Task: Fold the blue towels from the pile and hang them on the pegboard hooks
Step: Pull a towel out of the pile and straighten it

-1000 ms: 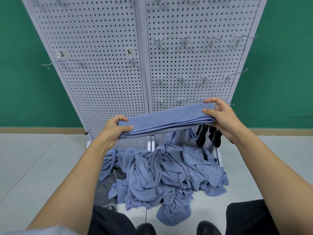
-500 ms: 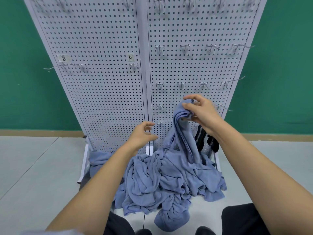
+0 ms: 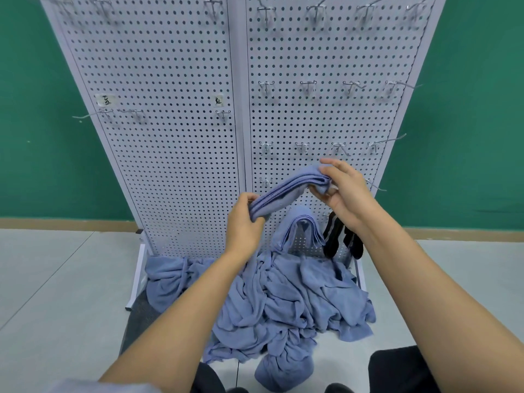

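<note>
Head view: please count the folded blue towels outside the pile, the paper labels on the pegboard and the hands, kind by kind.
Folded blue towels: 2, the held towel and the hung towel
Paper labels: 2, left label and right label
Hands: 2, left hand and right hand
Total: 6

Black striped garments (image 3: 332, 239) hang low, green wall (image 3: 42, 114) behind, grey floor (image 3: 56, 279) below.

soft cloth towel (image 3: 286, 191), matt perforated pegboard (image 3: 170, 137)
</note>
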